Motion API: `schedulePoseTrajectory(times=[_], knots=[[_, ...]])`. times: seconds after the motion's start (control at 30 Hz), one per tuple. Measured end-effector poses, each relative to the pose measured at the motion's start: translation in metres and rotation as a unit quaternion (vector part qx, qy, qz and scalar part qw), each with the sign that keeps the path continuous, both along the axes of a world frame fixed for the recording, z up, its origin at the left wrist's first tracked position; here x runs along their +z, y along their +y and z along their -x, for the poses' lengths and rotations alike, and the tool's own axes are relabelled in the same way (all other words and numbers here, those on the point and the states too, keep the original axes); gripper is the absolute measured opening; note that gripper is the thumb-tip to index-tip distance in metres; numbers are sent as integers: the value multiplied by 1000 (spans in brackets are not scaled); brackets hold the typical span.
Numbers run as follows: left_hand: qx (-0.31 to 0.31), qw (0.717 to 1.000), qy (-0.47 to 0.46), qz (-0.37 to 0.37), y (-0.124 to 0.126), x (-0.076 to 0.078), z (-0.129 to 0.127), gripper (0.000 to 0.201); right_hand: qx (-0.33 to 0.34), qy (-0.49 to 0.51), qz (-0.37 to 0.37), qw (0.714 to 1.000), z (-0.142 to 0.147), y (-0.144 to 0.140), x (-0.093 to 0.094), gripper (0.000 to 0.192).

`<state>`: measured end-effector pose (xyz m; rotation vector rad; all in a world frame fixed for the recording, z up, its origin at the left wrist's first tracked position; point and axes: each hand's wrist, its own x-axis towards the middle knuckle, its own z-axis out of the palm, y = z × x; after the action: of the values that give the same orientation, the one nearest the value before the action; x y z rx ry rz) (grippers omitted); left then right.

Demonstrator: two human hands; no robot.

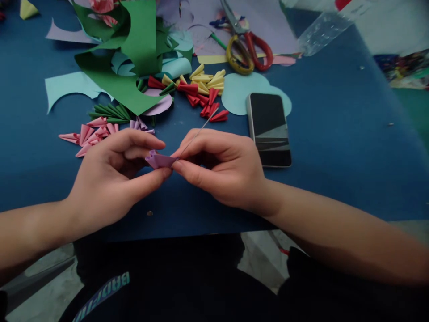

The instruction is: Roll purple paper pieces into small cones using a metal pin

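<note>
A dark garment (167, 277) with pale lettering fills the bottom edge, nearest the lens. Above it, over the blue table (335, 147), the left hand (110, 179) pinches a small folded purple paper piece (159, 159) between thumb and fingers. The right hand (221, 167) meets it, fingers closed on a thin stick (197, 133) that touches the piece. Just beside the right hand lies a phone (270, 129); beyond sit pink folded pieces (89, 134), red folded pieces (204, 100), and scissors (246, 47).
</note>
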<state>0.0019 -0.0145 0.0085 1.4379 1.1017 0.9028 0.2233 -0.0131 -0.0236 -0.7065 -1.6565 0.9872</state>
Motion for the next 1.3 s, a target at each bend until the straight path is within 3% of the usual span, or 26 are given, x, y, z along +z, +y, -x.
schedulePoseTrajectory(times=[0.43,0.67,1.0,1.3], knots=[[-27,997,-6,-68,-2,-6,2,34,-5,16,21,1000,4,-5,0,9],[-38,994,-9,-99,-2,-6,1,34,26,31,80,996,3,-4,1,15],[-22,996,-2,-90,0,-12,3,36,-1,-26,-52,998,0,-1,-1,4],[-28,994,0,-108,-3,-9,2,35,0,-42,-64,997,1,0,-1,15]])
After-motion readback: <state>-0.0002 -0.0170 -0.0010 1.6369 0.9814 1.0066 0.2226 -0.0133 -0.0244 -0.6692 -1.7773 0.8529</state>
